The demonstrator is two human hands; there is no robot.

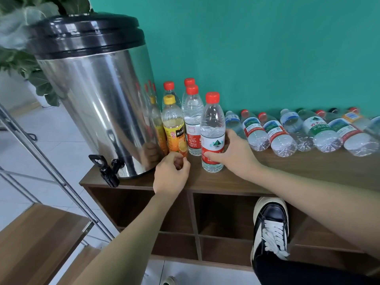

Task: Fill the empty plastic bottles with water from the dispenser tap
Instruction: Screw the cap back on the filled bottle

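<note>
A steel water dispenser with a black lid stands at the left end of a wooden cabinet top; its black tap juts over the front edge. My right hand grips an upright clear bottle with a red cap and red label. My left hand hovers just in front of the orange-labelled bottle with a yellow cap, fingers loosely curled and holding nothing. Three more red-capped bottles stand upright behind. Several empty bottles lie on their sides in a row to the right.
A teal wall rises behind the cabinet. Open cubby shelves sit below the top, with my black-and-white shoe raised against them. A metal-framed rack with a wooden shelf stands at the left, and a leafy plant behind the dispenser.
</note>
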